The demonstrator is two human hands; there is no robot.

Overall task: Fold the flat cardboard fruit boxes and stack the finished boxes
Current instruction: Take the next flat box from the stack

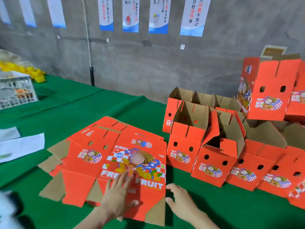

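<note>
a person's left hand (115, 197) lies flat, fingers straight and spread, gripping nothing, on the top sheet of a pile of flat cardboard fruit boxes (132, 146) on a green-covered table (74, 109). the right hand (181, 200) hovers just beside the pile's right edge, fingers loosely curled and holding nothing; whether it touches the cardboard cannot be told. the pile lies near the table's front edge, red printed side up, with brown flaps fanning out at the left; several sheets show, but their exact number cannot be told. to the right stand the folded boxes (186, 146): five in a front row running to the right edge of the view, at least three in a back row (203, 100), and two more (270, 90) perched on top at the far right. the folded boxes stand with top flaps up, and plain brown cardboard shows inside those whose interiors can be seen. at far left a white plastic crate (16, 90) holds something orange, too blurred to name, with yellow items (33, 73) behind it and two white sheets (21, 146) nearer the front. seven posters (158, 14) hang on the grey wall (132, 55).
</note>
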